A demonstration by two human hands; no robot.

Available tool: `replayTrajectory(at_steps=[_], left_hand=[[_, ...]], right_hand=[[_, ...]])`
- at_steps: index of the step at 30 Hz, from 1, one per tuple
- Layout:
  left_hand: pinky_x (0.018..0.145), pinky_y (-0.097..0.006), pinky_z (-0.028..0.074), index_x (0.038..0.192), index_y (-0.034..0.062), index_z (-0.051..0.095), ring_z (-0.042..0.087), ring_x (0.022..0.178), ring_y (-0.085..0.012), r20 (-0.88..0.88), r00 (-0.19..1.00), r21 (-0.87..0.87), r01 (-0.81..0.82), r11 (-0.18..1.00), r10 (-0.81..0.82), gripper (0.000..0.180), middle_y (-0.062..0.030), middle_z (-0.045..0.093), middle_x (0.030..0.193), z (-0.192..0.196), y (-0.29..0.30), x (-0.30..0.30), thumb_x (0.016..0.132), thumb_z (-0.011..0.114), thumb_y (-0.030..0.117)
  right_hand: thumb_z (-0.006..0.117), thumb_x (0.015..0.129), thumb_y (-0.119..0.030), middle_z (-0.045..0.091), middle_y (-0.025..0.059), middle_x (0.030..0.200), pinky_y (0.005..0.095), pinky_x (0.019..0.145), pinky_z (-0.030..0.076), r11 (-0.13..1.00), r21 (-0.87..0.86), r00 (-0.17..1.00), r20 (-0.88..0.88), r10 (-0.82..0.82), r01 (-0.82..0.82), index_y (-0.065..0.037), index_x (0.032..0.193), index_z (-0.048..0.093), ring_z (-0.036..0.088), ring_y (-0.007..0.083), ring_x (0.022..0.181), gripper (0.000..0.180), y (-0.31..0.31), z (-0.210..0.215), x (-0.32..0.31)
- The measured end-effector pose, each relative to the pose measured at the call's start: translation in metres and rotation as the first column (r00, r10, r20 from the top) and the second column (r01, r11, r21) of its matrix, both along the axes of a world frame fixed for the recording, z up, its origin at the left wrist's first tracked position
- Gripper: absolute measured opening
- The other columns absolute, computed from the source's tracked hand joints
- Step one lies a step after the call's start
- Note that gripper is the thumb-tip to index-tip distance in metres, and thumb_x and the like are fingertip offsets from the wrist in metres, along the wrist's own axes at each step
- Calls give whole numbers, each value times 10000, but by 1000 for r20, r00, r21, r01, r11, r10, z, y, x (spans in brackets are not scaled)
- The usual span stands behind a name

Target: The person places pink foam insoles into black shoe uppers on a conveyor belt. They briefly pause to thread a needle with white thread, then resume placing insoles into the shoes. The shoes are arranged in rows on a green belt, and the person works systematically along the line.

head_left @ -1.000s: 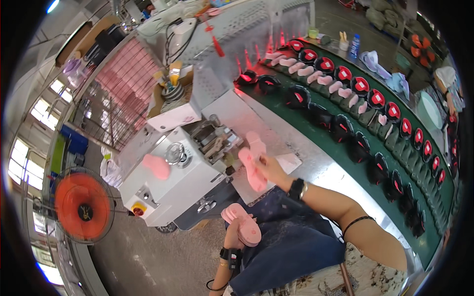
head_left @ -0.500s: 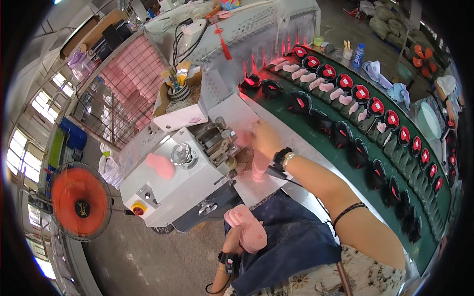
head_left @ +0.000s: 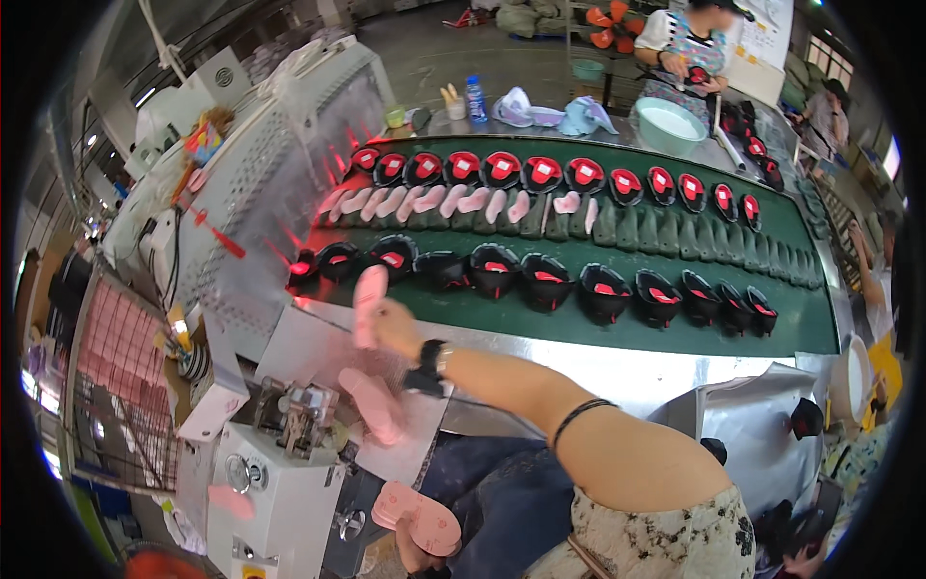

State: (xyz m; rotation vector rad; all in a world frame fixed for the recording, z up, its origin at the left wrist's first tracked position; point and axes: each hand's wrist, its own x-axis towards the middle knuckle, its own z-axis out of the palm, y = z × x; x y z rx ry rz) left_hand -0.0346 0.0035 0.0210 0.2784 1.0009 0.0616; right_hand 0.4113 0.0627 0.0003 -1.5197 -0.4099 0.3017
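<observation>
by belt (head_left: 805, 328) | r hand (head_left: 395, 330) – gripping curvy pink insole (head_left: 367, 301) | l hand (head_left: 411, 554) – clutching pink stack (head_left: 430, 524)

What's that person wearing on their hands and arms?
No gloves: the left hand and right hand are both bare. The right wrist has a chunky black strap and a shiny bracelet. A thin dark band circles that arm near the elbow. Something black is on the left wrist too, mostly cut off by the picture's edge.
</observation>
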Motion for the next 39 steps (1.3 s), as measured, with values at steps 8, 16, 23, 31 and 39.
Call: replayTrajectory(at_steps=[8,16,23,31,39], left_hand=[[806,-384,508,1137,146,601,599,966,-231,338,933,-104,169,980,-125,438,-44,627,1058,-45,15,15,910,547,517],[644,-384,546,1124,125,592,642,830,-256,-95,989,55,121,991,-115,412,-64,647,986,33,-26,74,903,551,469],[913,-445,522,1293,-8,505,617,1084,-302,174,970,427,83,901,-172,485,-153,609,1207,49,-34,87,866,627,189],[843,-353,529,1216,-33,554,637,980,-263,-4,997,581,-58,812,74,357,-135,645,1124,30,-11,74,1014,492,255],[957,-437,498,1339,-30,402,606,1074,-335,200,976,231,-135,963,89,462,-195,589,1206,62,-20,29,961,443,232]], right_hand=[[648,772,-146,656,271,940,493,772,522,621,-420,726,155,-670,662,-8,1046,488,655,455,870,346,-371,-23,161],[614,723,-111,689,217,837,453,773,530,448,-270,522,483,-703,852,7,933,689,668,404,843,252,-463,-20,214],[587,942,-272,620,170,868,428,732,482,989,-110,982,149,118,-102,-25,928,623,601,350,819,251,-220,58,9],[575,941,-289,685,151,944,370,725,526,645,-384,654,127,746,-661,-32,1019,663,668,291,816,283,-169,82,-197],[686,842,-163,698,107,882,308,717,518,861,-248,872,99,479,-445,-24,1058,648,651,156,804,260,-37,26,-126]])
